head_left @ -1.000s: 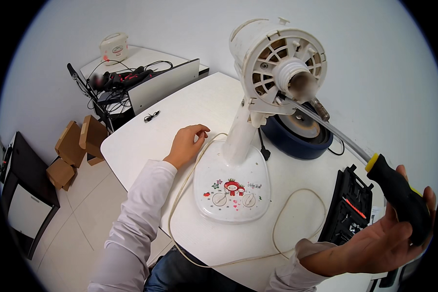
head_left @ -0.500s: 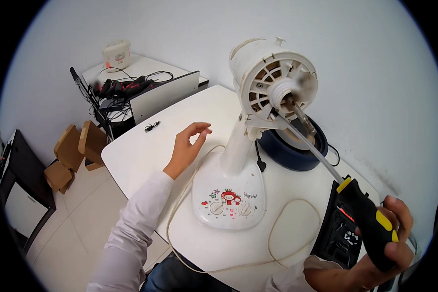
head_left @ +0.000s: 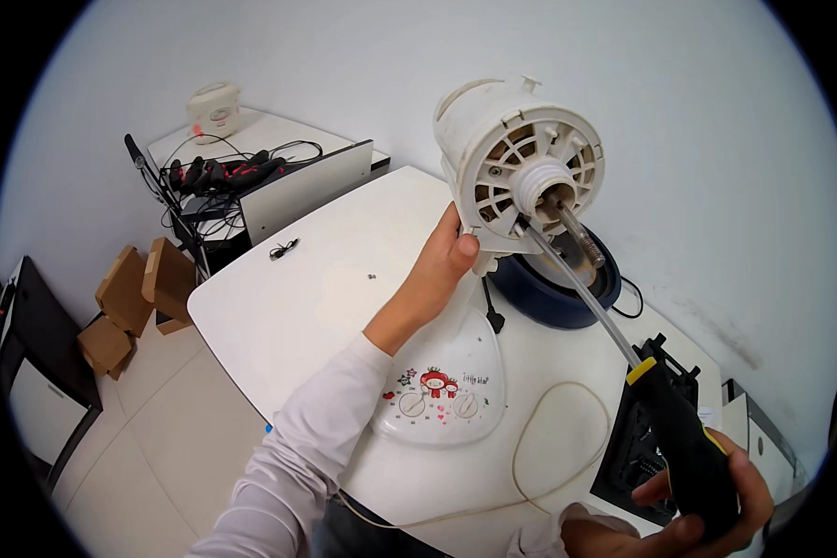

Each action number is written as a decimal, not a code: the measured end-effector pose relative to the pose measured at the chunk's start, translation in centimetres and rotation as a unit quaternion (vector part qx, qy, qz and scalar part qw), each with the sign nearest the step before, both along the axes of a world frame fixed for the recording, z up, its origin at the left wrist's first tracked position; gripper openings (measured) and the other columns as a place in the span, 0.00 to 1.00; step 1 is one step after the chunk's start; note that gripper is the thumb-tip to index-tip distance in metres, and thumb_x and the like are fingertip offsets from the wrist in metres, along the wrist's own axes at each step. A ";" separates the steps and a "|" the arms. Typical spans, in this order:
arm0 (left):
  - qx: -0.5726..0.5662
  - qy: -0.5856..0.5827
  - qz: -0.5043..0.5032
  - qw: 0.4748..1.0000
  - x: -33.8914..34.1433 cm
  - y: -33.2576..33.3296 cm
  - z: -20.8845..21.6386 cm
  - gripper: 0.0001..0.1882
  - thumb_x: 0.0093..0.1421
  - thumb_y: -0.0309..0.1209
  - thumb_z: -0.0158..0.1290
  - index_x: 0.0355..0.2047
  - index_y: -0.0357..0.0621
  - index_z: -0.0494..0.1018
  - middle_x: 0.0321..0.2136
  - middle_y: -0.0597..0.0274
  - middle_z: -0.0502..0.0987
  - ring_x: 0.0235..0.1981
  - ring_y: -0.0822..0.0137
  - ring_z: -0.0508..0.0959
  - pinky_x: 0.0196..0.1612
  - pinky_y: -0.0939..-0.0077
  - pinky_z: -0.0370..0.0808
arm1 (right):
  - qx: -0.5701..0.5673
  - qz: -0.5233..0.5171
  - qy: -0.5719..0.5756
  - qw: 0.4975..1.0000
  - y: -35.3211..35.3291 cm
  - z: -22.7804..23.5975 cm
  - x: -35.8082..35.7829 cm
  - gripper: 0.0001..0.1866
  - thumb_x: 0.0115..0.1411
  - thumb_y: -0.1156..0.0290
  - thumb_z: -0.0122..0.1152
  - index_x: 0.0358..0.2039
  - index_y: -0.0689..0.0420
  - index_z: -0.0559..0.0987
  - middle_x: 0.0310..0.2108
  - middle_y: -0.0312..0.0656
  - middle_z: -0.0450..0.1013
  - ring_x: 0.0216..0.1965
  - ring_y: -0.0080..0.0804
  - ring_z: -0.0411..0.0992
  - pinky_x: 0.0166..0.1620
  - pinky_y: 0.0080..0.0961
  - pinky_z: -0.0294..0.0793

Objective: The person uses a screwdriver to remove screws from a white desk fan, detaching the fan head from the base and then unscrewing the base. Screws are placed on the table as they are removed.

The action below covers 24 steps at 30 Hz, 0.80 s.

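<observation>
One fan (head_left: 532, 179), on the tabletop (head_left: 298, 307); one screwdriver (head_left: 656, 400), tip at its lower front. Two hands: right hand (head_left: 750, 491), fingers wrapped around the screwdriver's handle; left hand (head_left: 437, 272), fingers now gripping the fan's neck, earlier free. One blue appliance (head_left: 549, 305), far; one black toolbox (head_left: 623, 451), right; left sleeve (head_left: 302, 456) partly hiding the fan's base.

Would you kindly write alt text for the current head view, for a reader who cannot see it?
A right hand holds a black-and-yellow screwdriver against the lower front of a bladeless white fan's motor housing; the left hand grips just below it. An open black tool case lies nearby.
</observation>
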<state>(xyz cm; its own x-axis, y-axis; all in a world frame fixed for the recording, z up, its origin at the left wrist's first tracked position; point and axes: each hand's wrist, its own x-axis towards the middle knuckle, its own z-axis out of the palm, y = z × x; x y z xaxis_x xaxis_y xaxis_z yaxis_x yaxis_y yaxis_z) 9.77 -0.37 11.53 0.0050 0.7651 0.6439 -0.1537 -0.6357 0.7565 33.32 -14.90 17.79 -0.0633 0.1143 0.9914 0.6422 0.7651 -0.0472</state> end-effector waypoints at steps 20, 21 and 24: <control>0.012 0.015 0.026 0.999 -0.1 0.4 -0.1 0.54 0.49 0.71 0.39 0.59 0.32 0.49 0.54 0.49 0.60 0.57 0.61 0.60 0.58 0.72 0.55 | -0.331 0.061 0.033 0.941 -3.3 2.0 1.0 0.25 0.51 0.58 0.50 0.47 0.58 0.64 0.39 0.59 0.67 0.29 0.38 0.74 0.22 0.22 0.76; 0.005 0.015 0.025 1.000 -0.1 0.2 -0.1 0.54 0.49 0.71 0.39 0.59 0.32 0.49 0.54 0.49 0.61 0.57 0.61 0.60 0.58 0.72 0.55 | -0.378 0.041 0.123 0.916 -3.2 2.3 1.4 0.30 0.58 0.48 0.45 0.54 0.55 0.60 0.40 0.53 0.68 0.32 0.35 0.75 0.22 0.19 0.77; 0.009 0.023 0.044 0.999 -0.2 0.1 -0.2 0.55 0.49 0.72 0.38 0.58 0.32 0.49 0.54 0.48 0.61 0.57 0.61 0.60 0.58 0.72 0.55 | -0.189 0.030 0.093 0.977 -2.2 1.2 1.2 0.21 0.59 0.57 0.49 0.47 0.58 0.66 0.37 0.53 0.70 0.27 0.32 0.72 0.19 0.18 0.71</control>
